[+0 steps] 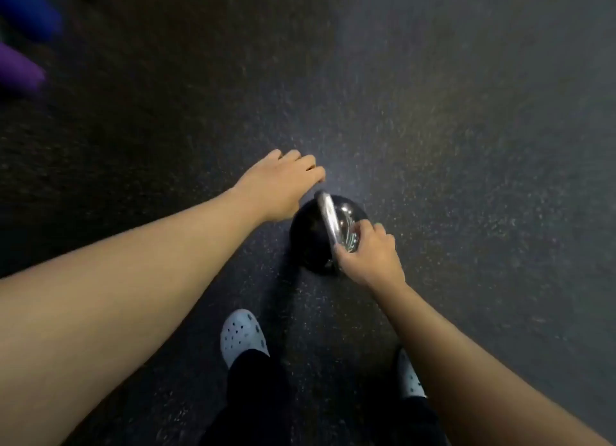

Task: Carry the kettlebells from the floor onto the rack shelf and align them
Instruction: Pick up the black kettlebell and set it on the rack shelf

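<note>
Down near the middle of the view, a black kettlebell sits on the dark speckled rubber floor, its round body glossy and its chrome handle catching the light as a bright, slightly blurred bar running from 11 o'clock to 5 o'clock across the top. The right hand comes in from 5 o'clock and has its fingers wrapped around the near end of that handle — clamped on it, knuckles up. The left hand reaches in from 8 o'clock, its bare forearm filling much of the lower left; it hovers just past the kettlebell's far edge at about 11 o'clock of the ball, fingers loosely curled and close together, holding nothing. Whether its heel touches the kettlebell cannot be told from this angle.

Below the hands, at 6 o'clock, two white perforated clogs show: the left clog is fully visible beneath a black trouser leg, while the right clog is half hidden by the right forearm. The kettlebell stands just ahead of the feet, between the two arms.

At the far upper left, at 10 o'clock, two blurred shapes lie well apart from the kettlebell — a blue object and a purple object; what they are cannot be made out.
</note>
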A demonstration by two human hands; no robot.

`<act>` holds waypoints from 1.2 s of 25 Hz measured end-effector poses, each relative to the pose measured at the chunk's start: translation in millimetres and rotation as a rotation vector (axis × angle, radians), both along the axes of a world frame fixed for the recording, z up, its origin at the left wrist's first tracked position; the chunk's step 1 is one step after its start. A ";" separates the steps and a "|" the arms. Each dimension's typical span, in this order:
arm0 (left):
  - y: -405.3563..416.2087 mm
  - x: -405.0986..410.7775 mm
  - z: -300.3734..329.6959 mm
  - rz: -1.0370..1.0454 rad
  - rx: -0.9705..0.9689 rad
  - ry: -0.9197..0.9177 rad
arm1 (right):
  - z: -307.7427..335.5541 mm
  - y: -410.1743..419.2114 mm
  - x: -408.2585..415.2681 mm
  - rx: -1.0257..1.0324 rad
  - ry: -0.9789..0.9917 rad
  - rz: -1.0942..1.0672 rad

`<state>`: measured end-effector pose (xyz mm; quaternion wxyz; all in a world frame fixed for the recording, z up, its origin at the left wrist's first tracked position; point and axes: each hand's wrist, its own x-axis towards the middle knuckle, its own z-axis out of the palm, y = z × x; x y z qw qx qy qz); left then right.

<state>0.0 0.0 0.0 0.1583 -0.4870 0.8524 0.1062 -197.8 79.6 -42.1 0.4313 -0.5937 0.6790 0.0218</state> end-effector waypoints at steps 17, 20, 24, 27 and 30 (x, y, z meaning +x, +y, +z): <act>47.1 22.0 -16.8 0.367 0.368 0.371 | 24.3 -19.7 21.3 -0.202 -0.050 0.241; 65.9 46.9 42.1 0.526 0.242 0.451 | 85.2 -35.0 46.4 -0.348 -0.065 0.437; 97.5 94.8 112.3 0.723 0.070 0.495 | 154.4 -47.4 106.2 -0.499 -0.125 0.653; 137.1 149.0 164.9 0.864 -0.086 0.483 | 204.9 -44.2 179.2 -0.593 -0.175 0.858; 184.6 219.6 206.8 0.982 -0.214 0.483 | 252.0 -28.1 269.6 -0.669 -0.254 1.038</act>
